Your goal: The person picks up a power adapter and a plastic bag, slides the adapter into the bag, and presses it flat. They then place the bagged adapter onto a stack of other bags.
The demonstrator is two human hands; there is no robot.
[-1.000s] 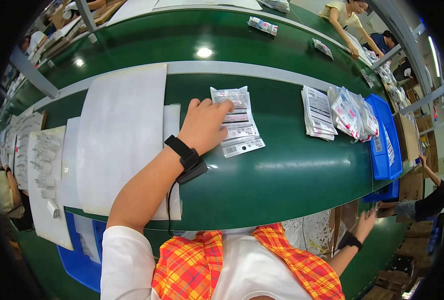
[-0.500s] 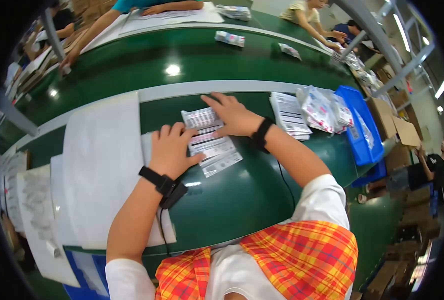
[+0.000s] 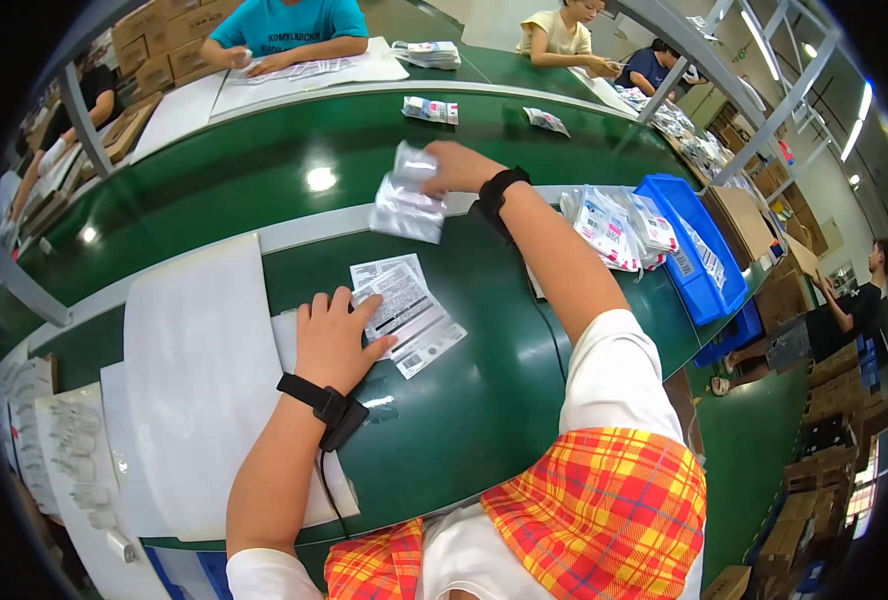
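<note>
My right hand (image 3: 454,168) pinches a shiny clear-silver pouch (image 3: 409,210), blurred by motion, above the pale strip at the bench's far edge. My left hand (image 3: 336,338) rests with fingers spread, its fingertips on the left side of some overlapping printed leaflets (image 3: 419,325). These leaflets lie loosely fanned on the green bench, white with dark print. Black bands circle both my wrists. Beneath my right forearm, a printed stack is mostly hidden.
Long white sheets (image 3: 199,390) cover the bench at left. Filled pouches (image 3: 609,228) are piled beside a blue bin (image 3: 692,250) at right. Past the pale strip, two pouches (image 3: 431,110) lie on a green belt. Co-workers sit beyond it. Cables run from my wristbands.
My right hand has lifted the shiny pouch off the bench and carried it away from me, toward the green belt. The leaflets beneath are uncovered, with my left hand still beside them.
</note>
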